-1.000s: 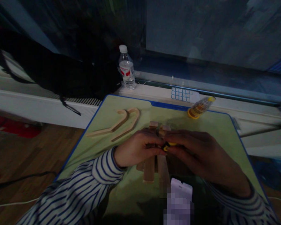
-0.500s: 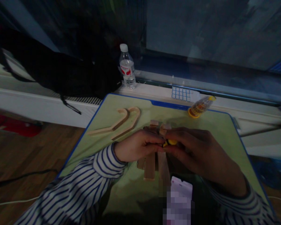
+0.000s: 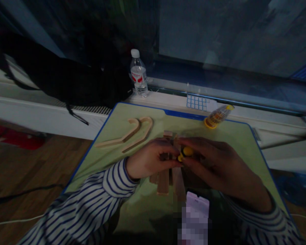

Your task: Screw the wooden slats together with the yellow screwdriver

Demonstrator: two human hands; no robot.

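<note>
Over the wooden pieces on the table, both hands meet at a small yellow and black piece (image 3: 187, 151) whose kind I cannot make out. My right hand (image 3: 216, 161) pinches it between thumb and fingers. From the other side, my left hand (image 3: 153, 156) has its thumb and fingertips closed at the piece's left end. Beneath the hands lie wooden strips (image 3: 163, 183), partly hidden by the fingers. Farther left, two hooked wooden pieces (image 3: 140, 134) rest flat side by side.
The small table (image 3: 132, 221) has a pale top and blue rim. A glue bottle (image 3: 216, 117) stands tilted-looking at its back right. Below my hands is a light card or phone (image 3: 197, 206), partly blurred out. On the sill are a water bottle (image 3: 139, 76) and a dark bag (image 3: 73, 80).
My fingertips have parted slightly around the yellow and black piece, and more of its yellow part shows. My right hand has shifted a little to the right.
</note>
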